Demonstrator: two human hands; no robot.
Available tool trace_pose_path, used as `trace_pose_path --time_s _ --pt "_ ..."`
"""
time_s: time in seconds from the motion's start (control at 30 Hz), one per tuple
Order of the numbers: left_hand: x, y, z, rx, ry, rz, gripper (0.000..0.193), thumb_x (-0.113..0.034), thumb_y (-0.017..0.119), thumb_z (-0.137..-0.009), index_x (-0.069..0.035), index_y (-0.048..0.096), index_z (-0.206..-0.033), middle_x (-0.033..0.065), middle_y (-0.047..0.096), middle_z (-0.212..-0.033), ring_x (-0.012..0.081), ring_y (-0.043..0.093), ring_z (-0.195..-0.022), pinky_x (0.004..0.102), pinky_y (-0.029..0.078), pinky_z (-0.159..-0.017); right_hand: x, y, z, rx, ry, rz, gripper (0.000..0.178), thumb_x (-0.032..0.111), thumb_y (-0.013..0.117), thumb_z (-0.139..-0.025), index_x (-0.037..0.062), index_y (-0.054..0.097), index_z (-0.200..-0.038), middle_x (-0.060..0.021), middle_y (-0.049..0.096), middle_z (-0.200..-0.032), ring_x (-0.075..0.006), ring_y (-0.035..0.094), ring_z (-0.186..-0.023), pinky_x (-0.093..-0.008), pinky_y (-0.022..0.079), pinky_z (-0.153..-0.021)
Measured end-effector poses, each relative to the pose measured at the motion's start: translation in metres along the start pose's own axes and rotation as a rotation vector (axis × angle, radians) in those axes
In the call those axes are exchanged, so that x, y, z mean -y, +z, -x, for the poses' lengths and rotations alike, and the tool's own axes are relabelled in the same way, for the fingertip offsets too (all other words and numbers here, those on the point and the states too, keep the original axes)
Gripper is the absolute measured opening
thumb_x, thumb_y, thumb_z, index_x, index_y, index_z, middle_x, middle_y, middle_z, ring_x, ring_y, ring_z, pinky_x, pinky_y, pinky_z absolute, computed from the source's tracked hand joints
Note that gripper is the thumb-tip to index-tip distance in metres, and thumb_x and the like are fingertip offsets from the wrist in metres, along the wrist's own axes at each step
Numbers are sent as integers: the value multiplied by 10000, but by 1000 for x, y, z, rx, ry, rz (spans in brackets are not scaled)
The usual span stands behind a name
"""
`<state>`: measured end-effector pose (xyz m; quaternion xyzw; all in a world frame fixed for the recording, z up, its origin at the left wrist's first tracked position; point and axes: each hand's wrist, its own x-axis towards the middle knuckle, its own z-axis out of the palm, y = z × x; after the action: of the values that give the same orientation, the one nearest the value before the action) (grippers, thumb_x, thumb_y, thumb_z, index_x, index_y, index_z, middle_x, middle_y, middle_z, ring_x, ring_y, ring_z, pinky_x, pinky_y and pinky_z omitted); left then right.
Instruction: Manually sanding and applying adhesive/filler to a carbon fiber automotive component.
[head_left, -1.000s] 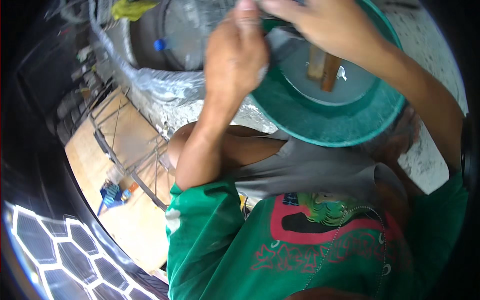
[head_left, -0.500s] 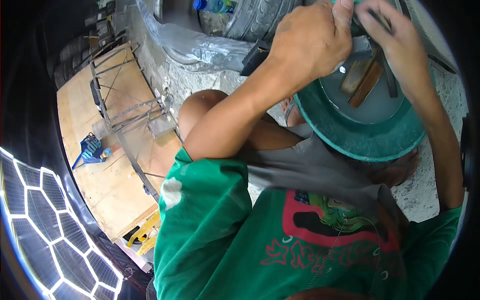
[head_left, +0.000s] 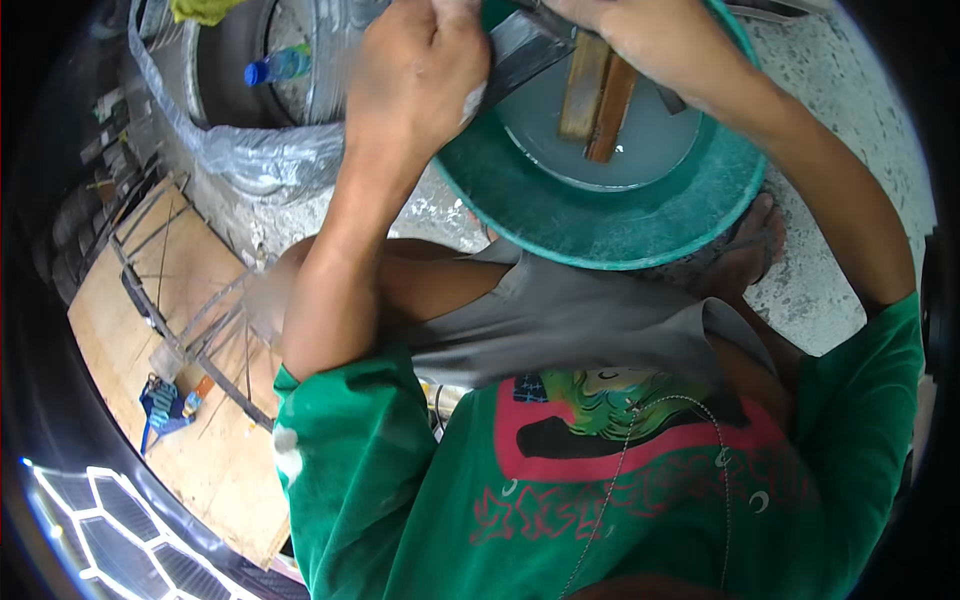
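My left hand [head_left: 425, 75] is closed round a dark flat bar [head_left: 530, 62] that slants over the left rim of a green basin [head_left: 600, 235]. The bar's exact kind does not show. Just past its right end my right hand [head_left: 655, 35] reaches over the basin; its fingers run off the top edge, so any grip there is hidden. Cloudy whitish water [head_left: 535, 140] fills the basin's bottom. Two long wooden blocks, one tan [head_left: 582, 95] and one red-brown [head_left: 612, 115], lean side by side in it. A dark flat piece [head_left: 672, 98] shows partly under my right forearm.
Left of the basin lies a tire [head_left: 335, 70] with a blue-capped plastic bottle [head_left: 280, 65] inside its ring. Clear plastic wrap [head_left: 260, 160] trails beside it. Farther left is a plywood sheet [head_left: 100, 350] with a metal frame [head_left: 165, 330] and a blue cloth bag [head_left: 162, 405].
The view has swung, so the basin, hands and tire sit farther left. My left hand has shifted to the basin's left side, and more of the dark bar shows over the water.
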<state>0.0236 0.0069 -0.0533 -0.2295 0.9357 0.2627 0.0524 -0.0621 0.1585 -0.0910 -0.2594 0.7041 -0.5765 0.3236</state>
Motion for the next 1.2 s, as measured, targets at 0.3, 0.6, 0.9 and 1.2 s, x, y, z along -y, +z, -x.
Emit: trace_pose_path --time_s 0.3,0.6,0.9,1.2 --pt "18 2 -1 -12 -28 98 648 -551 406 -1063 11 598 -804 -22 474 -672 114 391 -679 296 359 -629 -36 1 -13 -141 -297 40 153 121 602 -928 -10 668 -974 -183 688 -861 -259 653 -788 -385 504 -728" --pt "2 -2 5 68 29 87 679 -544 335 -1072 26 695 -989 85 602 -672 198 543 -654 388 453 -662 -42 6 -7 -143 -273 -167 109 54 591 -908 -40 646 -900 -190 670 -803 -252 637 -706 -396 502 -666" --pt "3 4 4 -7 120 123 644 -458 338 -1105 45 662 -868 39 582 -692 161 502 -684 359 449 -660 -33 -5 -1 -52 -140 -343 98 6 614 -890 -38 580 -810 -216 634 -747 -284 618 -627 -414 475 -581" --pt "0 -2 5 57 -30 138 678 -529 352 -1085 59 653 -928 39 602 -850 134 477 -807 287 415 -786 -36 -6 -2 -64 -8 -141 75 35 614 -897 -27 628 -857 -189 651 -718 -269 632 -653 -410 502 -614"
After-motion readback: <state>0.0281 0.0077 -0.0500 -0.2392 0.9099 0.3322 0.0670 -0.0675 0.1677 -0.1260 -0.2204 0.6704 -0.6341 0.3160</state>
